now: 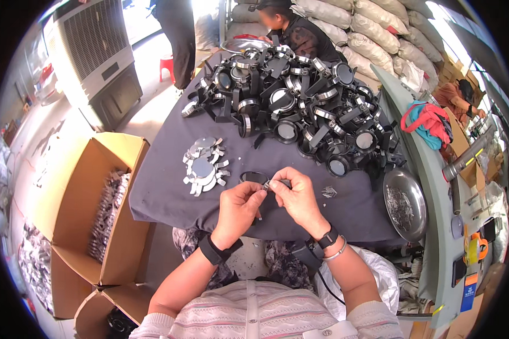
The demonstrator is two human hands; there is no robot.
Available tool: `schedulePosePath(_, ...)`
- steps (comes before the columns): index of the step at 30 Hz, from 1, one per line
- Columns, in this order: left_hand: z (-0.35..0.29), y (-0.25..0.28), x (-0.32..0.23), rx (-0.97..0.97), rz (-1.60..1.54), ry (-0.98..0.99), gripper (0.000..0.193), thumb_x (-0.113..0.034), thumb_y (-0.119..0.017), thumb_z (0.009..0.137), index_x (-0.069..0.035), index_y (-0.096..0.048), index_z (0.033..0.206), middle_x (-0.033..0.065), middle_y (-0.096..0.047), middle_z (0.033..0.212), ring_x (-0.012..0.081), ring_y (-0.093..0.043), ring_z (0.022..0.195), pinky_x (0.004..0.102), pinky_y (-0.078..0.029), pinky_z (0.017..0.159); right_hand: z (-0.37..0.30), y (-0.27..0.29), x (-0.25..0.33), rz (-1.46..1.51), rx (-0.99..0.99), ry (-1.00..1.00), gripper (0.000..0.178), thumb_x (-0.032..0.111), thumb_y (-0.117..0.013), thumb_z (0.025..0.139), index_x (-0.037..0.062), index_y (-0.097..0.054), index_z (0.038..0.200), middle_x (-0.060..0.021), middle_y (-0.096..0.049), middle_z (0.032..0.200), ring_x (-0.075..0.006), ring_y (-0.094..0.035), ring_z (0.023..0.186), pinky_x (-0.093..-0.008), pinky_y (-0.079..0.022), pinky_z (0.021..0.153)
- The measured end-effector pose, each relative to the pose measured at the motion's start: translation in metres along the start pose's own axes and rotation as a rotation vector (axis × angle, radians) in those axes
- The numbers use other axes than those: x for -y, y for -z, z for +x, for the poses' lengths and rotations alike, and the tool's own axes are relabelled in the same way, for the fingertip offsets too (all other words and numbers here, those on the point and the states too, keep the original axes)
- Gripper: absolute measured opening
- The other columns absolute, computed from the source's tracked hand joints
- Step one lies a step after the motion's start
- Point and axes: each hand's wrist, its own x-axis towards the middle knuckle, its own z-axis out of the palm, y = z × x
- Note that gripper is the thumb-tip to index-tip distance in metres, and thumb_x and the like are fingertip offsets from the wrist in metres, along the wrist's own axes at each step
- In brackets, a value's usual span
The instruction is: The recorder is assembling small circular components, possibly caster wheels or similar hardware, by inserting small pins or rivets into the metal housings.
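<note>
Above the near edge of a dark cloth-covered table (164, 192), my two hands meet fingertip to fingertip. Between them is a black ring-shaped part (253, 177), its round rim showing beyond the fingers. My left hand (238, 208) is closed on its near side. My right hand (296, 196) pinches it at the joint, where a short dark piece sticks out; any tiny pin there is hidden. Left of the hands lies a stack of silver discs with tabs (202, 168). Several small metal pins (329, 192) lie just right of my right hand.
A big heap of black round parts with metal bands (287, 131) covers the table's far side. An oval metal tray of pins (400, 189) sits at the right edge. Cardboard boxes (73, 192) stand left. A person (311, 37) sits across the table.
</note>
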Motion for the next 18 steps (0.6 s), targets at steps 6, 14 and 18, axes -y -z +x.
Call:
schedulePosePath(6, -0.004, 0.000, -0.001, -0.005, -0.076, 0.058, 0.009, -0.006, -0.058, 0.091, 0.002, -0.058, 0.086, 0.0020, -0.057, 0.066, 0.0067, -0.052, 0.047, 0.0210, -0.039, 0.042, -0.012, -0.012, -0.001, -0.251, -0.101, 0.209, 0.009, 0.003, -0.061, 0.085, -0.0006, -0.053, 0.086, -0.0066, -0.057, 0.068, -0.0138, -0.054, 0.062, -0.0273, -0.044, 0.057)
schedulePosePath(14, -0.008, -0.001, -0.004, -0.074, 0.203, -0.114, 0.012, -0.006, -0.055, 0.092, 0.001, -0.054, 0.082, 0.0014, -0.054, 0.062, 0.0060, -0.048, 0.044, 0.0210, -0.037, 0.040, -0.021, -0.019, 0.005, -0.566, -0.156, 0.692, 0.008, 0.004, -0.060, 0.085, 0.0012, -0.053, 0.086, -0.0129, -0.058, 0.075, -0.0283, -0.058, 0.065, -0.0336, -0.046, 0.057)
schedulePosePath(18, -0.010, -0.003, -0.005, -0.037, 0.199, -0.187, 0.013, -0.006, -0.055, 0.092, 0.001, -0.053, 0.081, 0.0014, -0.054, 0.064, 0.0058, -0.047, 0.045, 0.0211, -0.038, 0.042, -0.014, -0.009, 0.001, 0.035, -0.064, 0.046, 0.008, 0.009, -0.057, 0.090, 0.0011, -0.055, 0.089, -0.0063, -0.061, 0.078, -0.0123, -0.052, 0.057, -0.0249, -0.040, 0.048)
